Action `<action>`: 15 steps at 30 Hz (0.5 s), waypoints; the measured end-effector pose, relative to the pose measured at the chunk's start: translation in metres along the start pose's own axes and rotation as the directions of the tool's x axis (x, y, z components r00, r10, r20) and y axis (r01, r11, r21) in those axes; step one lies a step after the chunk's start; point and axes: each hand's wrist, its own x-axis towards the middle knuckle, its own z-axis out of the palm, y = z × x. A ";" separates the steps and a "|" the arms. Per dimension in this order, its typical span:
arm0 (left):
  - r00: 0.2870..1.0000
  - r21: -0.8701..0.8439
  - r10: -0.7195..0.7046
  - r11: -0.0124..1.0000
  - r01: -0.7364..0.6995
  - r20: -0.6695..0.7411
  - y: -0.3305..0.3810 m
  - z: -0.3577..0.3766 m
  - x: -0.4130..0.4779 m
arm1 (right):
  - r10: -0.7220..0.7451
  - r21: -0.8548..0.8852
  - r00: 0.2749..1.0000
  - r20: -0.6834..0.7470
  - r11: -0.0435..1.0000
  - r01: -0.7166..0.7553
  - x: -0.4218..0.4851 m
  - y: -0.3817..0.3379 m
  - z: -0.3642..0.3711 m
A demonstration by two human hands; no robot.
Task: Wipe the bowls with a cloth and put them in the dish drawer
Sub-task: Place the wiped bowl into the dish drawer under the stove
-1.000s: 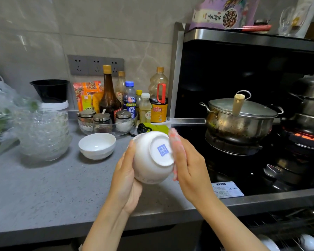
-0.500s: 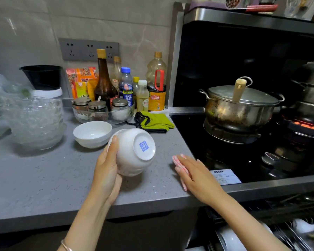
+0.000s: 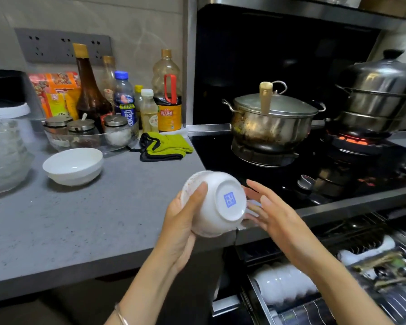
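My left hand [image 3: 183,221] grips a white bowl [image 3: 223,207] by its side above the counter's front edge, near the stove. The bowl's base, with a blue square mark, faces me. My right hand [image 3: 274,214] is just right of the bowl with straight fingers and holds nothing; its fingertips are at the bowl's side. A pale scrap shows between bowl and right hand; I cannot tell whether it is the cloth. A second white bowl [image 3: 73,165] sits upright on the grey counter [image 3: 80,231]. The dish drawer [image 3: 263,299] stands open at lower right, with white bowls [image 3: 284,285] on edge inside.
A stack of glass bowls [image 3: 5,156] is at far left. Bottles [image 3: 89,90], spice jars [image 3: 80,127] and a green cloth [image 3: 167,146] line the back wall. A lidded steel pot [image 3: 270,123] and a steamer [image 3: 380,95] over a lit burner sit on the stove.
My right hand laid the pink cloth on the counter edge and came back, bare, to the bowl. My left hand has carried the bowl rightward toward the stove. The view dropped, showing the open drawer.
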 end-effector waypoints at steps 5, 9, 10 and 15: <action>0.980 -0.050 -0.107 0.992 0.117 0.168 -0.053 0.060 -0.008 | 0.154 0.255 0.986 -0.056 0.957 -0.135 -0.048 0.016 -0.066; 0.929 -0.024 -0.242 0.966 0.258 0.279 -0.099 0.102 -0.015 | 0.222 0.286 0.972 -0.072 0.939 -0.193 -0.086 0.031 -0.109; 0.914 0.006 -0.272 0.959 0.284 0.302 -0.110 0.110 -0.017 | 0.240 0.315 0.968 -0.078 0.927 -0.204 -0.094 0.036 -0.116; 0.816 0.197 -0.397 0.917 0.346 0.420 -0.172 0.137 -0.015 | 0.288 0.478 0.942 -0.171 0.860 -0.176 -0.131 0.069 -0.165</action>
